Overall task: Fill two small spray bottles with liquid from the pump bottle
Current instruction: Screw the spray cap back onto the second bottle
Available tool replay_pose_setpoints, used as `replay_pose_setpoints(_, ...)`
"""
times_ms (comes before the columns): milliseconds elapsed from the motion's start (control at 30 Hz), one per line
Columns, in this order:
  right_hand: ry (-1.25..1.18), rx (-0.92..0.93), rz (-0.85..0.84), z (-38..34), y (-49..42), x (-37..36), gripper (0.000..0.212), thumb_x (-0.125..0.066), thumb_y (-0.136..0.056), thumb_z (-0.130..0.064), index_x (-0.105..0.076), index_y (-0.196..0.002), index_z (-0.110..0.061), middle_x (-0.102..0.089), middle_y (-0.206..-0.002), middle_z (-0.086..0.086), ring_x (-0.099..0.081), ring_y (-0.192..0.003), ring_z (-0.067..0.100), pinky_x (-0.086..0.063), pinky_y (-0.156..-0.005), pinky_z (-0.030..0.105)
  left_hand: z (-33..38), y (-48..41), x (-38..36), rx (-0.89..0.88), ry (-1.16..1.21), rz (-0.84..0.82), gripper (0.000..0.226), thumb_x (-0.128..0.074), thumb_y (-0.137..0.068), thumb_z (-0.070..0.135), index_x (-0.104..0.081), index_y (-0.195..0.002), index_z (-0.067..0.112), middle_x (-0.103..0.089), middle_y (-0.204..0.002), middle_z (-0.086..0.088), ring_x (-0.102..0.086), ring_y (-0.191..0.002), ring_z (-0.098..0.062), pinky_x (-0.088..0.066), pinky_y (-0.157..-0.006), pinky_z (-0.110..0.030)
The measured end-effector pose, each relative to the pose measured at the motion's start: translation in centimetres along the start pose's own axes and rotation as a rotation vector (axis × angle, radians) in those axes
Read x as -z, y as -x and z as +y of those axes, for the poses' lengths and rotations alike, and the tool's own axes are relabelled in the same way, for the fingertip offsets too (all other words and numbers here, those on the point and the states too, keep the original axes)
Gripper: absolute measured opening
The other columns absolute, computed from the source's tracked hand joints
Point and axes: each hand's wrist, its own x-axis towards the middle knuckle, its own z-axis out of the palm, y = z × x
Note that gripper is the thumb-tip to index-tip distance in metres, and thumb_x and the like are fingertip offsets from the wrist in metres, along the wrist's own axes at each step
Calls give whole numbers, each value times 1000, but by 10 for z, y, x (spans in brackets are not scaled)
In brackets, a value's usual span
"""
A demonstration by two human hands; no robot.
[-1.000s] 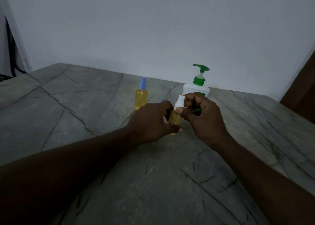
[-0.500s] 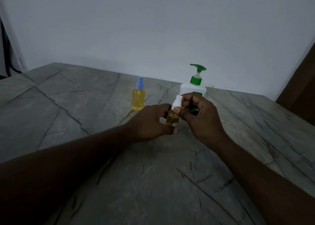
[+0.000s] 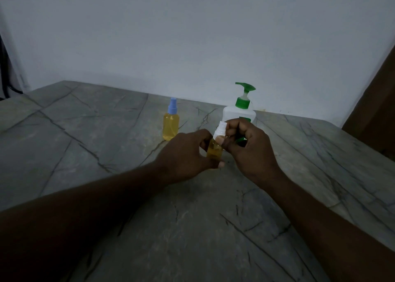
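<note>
Bench [image 3: 81,145]: grey stone with dark veins; carries all the items listed.

Blue-capped spray bottle [image 3: 170,125]: upright on the bench, filled with amber liquid. It stands at 10 o'clock from the hands, apart from them and untouched.

Left hand [image 3: 183,153]: fingers and thumb are curled round the body of the second bottle, clamped on it.

White-capped spray bottle [image 3: 214,152]: holds amber liquid and is held between both hands, tilted slightly. Whether its base touches the bench cannot be told.

White cap [image 3: 220,130]: at 12 o'clock on that bottle.

Right hand [image 3: 251,151]: thumb and fingers pinch the white cap.

Pump bottle [image 3: 233,116]: white body with a green pump. It stands upright at 1 o'clock behind the right hand, lower part hidden.

Wall [image 3: 192,36]: plain and pale, at 12 o'clock beyond the bench.
</note>
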Motion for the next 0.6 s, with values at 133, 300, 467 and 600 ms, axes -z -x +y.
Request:
replay_pose_setpoints(133,-13,0,-4,-2,1,0,22,-79,-85,-21,-63,-100,-25,-64,-90,-16,-64,-88,2,-55,-78,21,-2,-2,6,4,143,-85,42,-83,-77,41,-65,-113,30,-68,-110,15,-62,-101,1,-52,-83,-26)
replay_pose_setpoints(300,-11,-2,-4,-2,1,0,22,-79,-85,-21,-63,-100,-25,-64,-90,-19,-63,-85,-4,-51,-76,11,2,1,0,3,25,-9,51,-81,-75,51,-57,-116,31,-61,-102,20,-61,-86,2,-47,-68,-20)
replay_pose_setpoints(467,-4,3,-5,-2,1,-1,23,-79,-85,-22,-62,-99,-27,-64,-89,-19,-62,-87,-4,-51,-74,9,2,0,6,-6,92,-77,36,-82,-78,40,-63,-107,31,-67,-105,15,-62,-94,1,-47,-74,-21)
replay_pose_setpoints(600,18,-3,-5,-3,1,0,24,-80,-84,-21,-61,-98,-28,-62,-88,-22,-60,-85,-11,-46,-73,3,6,1,0,33,-75,16,51,-83,-72,54,-56,-108,29,-62,-97,15,-58,-78,0,-46,-62,-21)
